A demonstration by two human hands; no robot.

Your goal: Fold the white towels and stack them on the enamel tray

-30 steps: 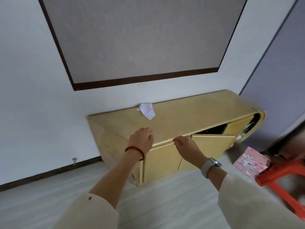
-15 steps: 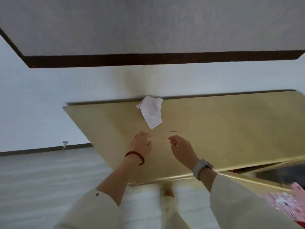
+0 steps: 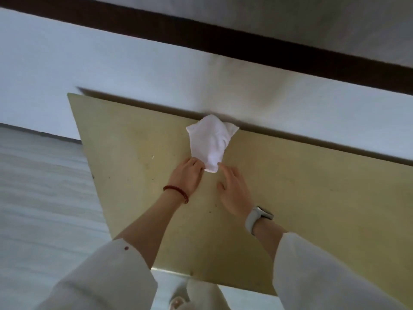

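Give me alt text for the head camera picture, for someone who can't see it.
Two hands, the left hand and right hand, touch the near corner of a crumpled white towel on a yellow cabinet top against a white wall.

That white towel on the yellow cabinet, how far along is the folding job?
Barely begun. The white towel lies crumpled on the cabinet top against the wall; nothing looks folded. The left hand and right hand touch its near corner, seemingly about to take it. Folding and stacking remain; no enamel tray is in view.
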